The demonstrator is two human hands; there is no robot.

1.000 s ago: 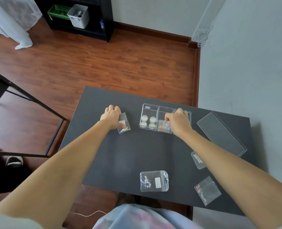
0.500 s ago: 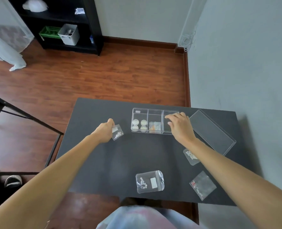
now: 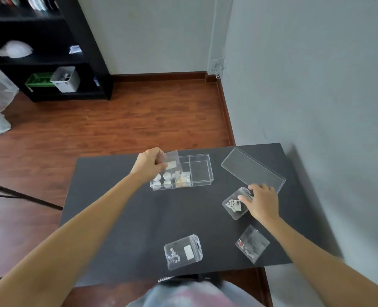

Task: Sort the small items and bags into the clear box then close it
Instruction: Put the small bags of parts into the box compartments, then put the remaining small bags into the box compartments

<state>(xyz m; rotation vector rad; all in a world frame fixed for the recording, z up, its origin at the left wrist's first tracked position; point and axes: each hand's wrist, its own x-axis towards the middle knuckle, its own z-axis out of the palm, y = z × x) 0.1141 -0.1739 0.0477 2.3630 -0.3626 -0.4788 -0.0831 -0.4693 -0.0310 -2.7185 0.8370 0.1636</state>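
While pinched in the left hand (image 3: pixel 149 163) fingers, a small bag (image 3: pixel 172 161) hangs over the clear box (image 3: pixel 200 171), long axis upright, above its left compartments. Right hand (image 3: pixel 262 201) fingertips, loosely spread, press a second bag (image 3: pixel 234 203) beside the lid (image 3: pixel 252 170).

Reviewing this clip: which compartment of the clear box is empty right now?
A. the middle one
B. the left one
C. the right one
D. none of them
C. The right compartment of the clear box shows only bare clear floor, while the left one holds round white items and the middle one holds small coloured pieces.
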